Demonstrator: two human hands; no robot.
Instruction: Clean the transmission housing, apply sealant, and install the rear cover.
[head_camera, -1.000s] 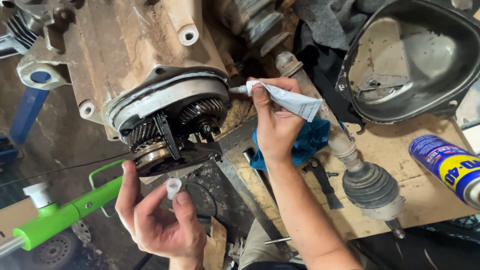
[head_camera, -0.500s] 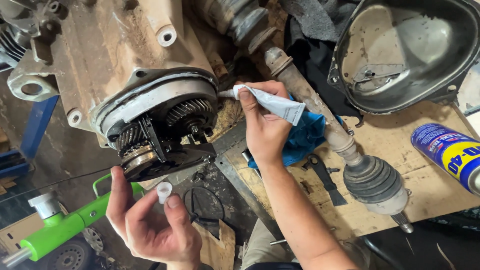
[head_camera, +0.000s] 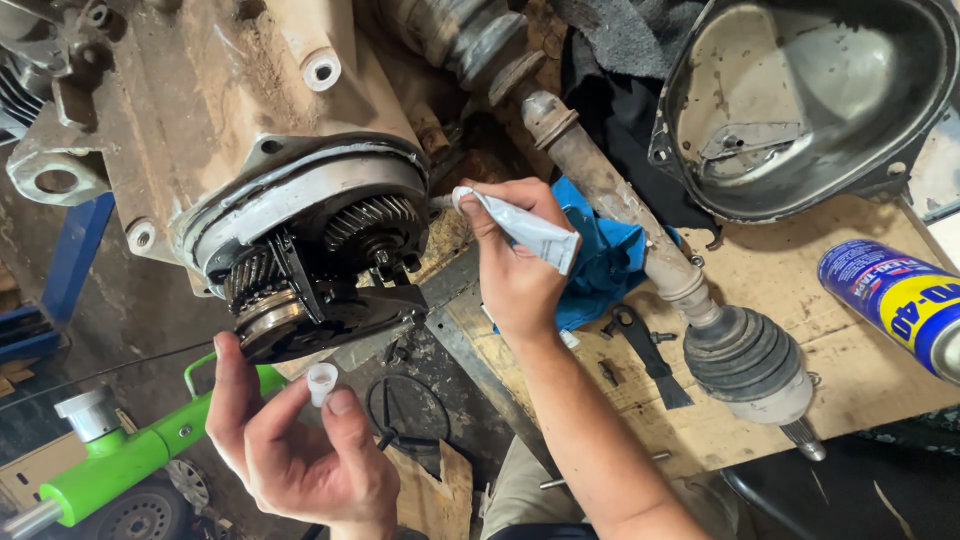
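Sealant tube (head_camera: 528, 228) nozzle at right edge of open gear housing (head_camera: 300, 200), centre of view.

Right hand (head_camera: 515, 275) squeezes tube, tip aimed at housing rim, apparently to lay a bead. Left hand (head_camera: 300, 455), nearer, pinches small white cap (head_camera: 321, 382) between thumb and finger, kept clear. Blue rag (head_camera: 605, 265), axle shaft (head_camera: 640, 240), spray can (head_camera: 900, 300) to the right.

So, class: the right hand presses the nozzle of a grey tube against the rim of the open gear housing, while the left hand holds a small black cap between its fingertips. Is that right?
Not quite. In the head view the cap in the left hand is white, not black. The rest stands: the right hand holds the grey tube with its nozzle at the rim of the open gear housing.
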